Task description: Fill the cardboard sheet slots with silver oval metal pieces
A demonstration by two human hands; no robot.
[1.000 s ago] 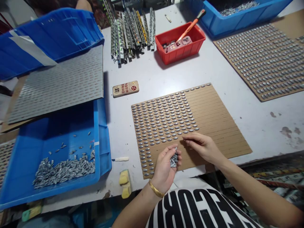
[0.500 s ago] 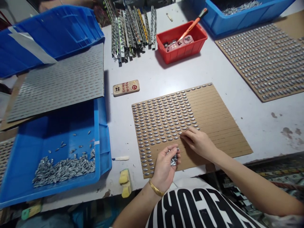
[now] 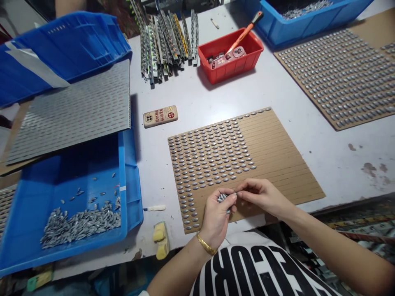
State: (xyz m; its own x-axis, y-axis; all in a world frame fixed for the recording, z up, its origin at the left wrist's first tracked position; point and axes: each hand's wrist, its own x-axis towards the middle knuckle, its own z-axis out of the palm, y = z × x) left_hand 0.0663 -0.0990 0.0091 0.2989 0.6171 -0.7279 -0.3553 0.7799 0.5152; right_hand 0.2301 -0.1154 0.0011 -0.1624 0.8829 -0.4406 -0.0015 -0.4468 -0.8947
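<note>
My left hand (image 3: 217,216), with a gold bangle (image 3: 206,244) on its wrist, is cupped over a small bunch of silver oval studs (image 3: 222,199), most of them hidden by the fingers. My right hand (image 3: 261,194) meets it above the lower part of the brown slotted board (image 3: 277,164), its fingertips pinched at the bunch on what looks like a single stud. Rows of studs (image 3: 210,156) cover the left part of that board. Its right part shows bare slots.
A blue bin (image 3: 70,205) with a heap of loose studs lies to the left, below a grey studded sheet (image 3: 70,111). Farther off are a filled board (image 3: 336,78), a red box (image 3: 230,57) with an orange-handled tool, bundled metal strips (image 3: 163,45) and a yellow sponge (image 3: 160,240).
My right hand has moved left and down from the stud rows to the bunch in my left hand. My left hand has closed further over the bunch. The view has shifted slightly.
</note>
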